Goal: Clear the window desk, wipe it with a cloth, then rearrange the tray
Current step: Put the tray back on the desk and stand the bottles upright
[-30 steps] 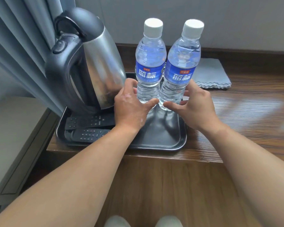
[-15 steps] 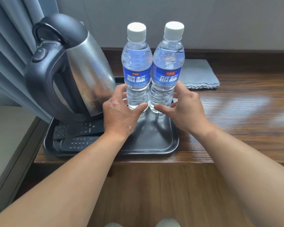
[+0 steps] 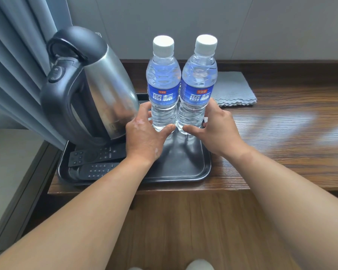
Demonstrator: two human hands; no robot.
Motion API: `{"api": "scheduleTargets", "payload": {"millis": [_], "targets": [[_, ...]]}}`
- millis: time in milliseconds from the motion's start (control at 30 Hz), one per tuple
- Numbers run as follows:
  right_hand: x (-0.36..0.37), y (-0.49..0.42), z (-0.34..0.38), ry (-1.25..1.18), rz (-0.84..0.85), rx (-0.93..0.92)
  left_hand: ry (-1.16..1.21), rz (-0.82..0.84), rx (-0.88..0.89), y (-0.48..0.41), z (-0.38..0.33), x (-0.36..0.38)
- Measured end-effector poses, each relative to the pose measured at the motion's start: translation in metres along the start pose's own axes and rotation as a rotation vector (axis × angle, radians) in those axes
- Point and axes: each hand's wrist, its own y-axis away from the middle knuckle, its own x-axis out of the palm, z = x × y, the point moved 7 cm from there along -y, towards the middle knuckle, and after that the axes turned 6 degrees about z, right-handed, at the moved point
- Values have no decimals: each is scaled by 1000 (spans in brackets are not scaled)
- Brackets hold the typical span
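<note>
Left hand: the person's left hand, at centre frame, is cupped around the base of the left clear plastic water bottle with a blue label and white cap, thumb in front and fingers curled behind it.
Right hand: the right hand wraps the base of the right clear plastic water bottle with a matching blue label and white cap in the same way — thumb across the front, fingers at the far side.
Bottles: both stand upright and touching, side by side on the far right part of the tray.
Tray: a black rectangular tray with rounded corners sits at the near left end of the dark wooden desk, in the centre-left of the frame.
Kettle: a stainless-steel electric kettle with a black handle and lid stands on the tray's left side, just beside the left bottle.
Remotes: two black remote controls lie on the tray's near left — the left forearm crosses over their right ends.
Cloth: a folded pale grey cloth lies on the desk behind the right bottle, right of centre.
Backdrop: grey curtains hang at upper left.
</note>
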Motion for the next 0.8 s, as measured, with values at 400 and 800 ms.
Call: {"api": "scheduleTargets", "payload": {"millis": [400, 800], "targets": [[-12, 17, 7, -135, 135, 218, -202, 264, -189, 36, -27, -38], [42, 118, 72, -73, 289, 236, -477, 272, -500, 117, 51, -186]]}}
